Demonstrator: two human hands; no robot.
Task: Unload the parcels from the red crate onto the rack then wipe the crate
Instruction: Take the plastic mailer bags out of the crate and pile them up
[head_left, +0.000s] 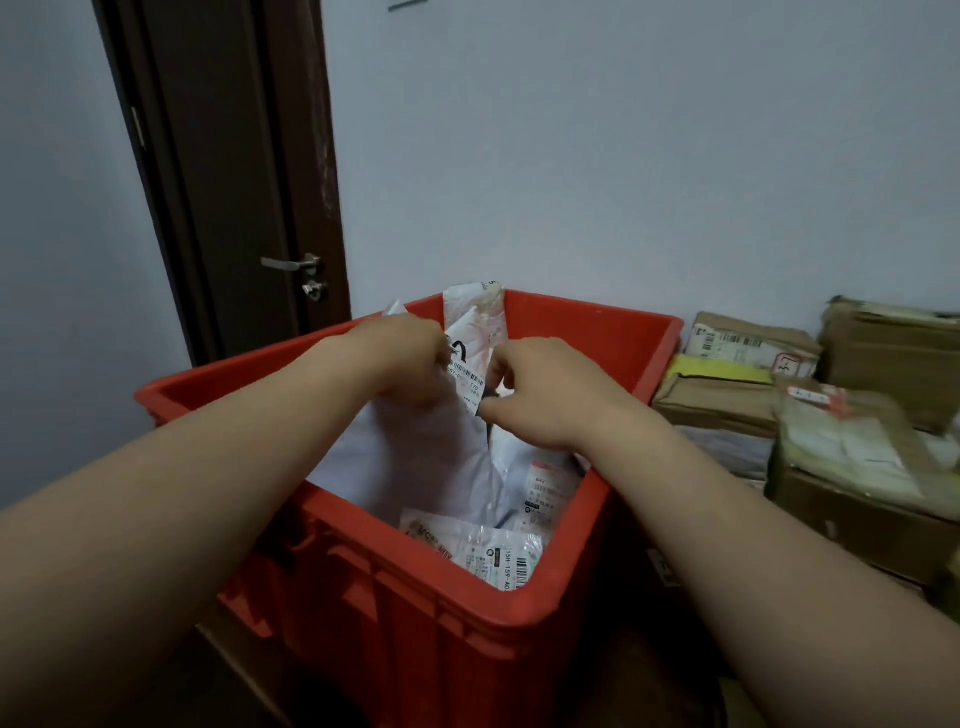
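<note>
Inside the red crate (415, 623), far half: a large white parcel (431, 457) stands on edge with its lower part down among the other bags.

- 2 hands on it. The left hand (402, 358) has its fingers curled over the top left corner. The right hand (540, 395) pinches the top edge just beside the barcode label (466, 375).
- Likely reason for the double grip: the bag looks wide and limp, so holding both upper corners should keep it flat and let it hang clear of the rim on the way up.
- A slim parcel (475, 306) leans against the far wall, poking above the rim. It is propped there, not held.
- Flat labelled parcels (493, 551) lie on the crate floor at the near right corner, so unloading is far from finished and wiping cannot start yet.
- The rack is not in view. Cardboard boxes (727, 395) are stacked right of the crate, and a dark door (234, 182) stands behind it on the left.
</note>
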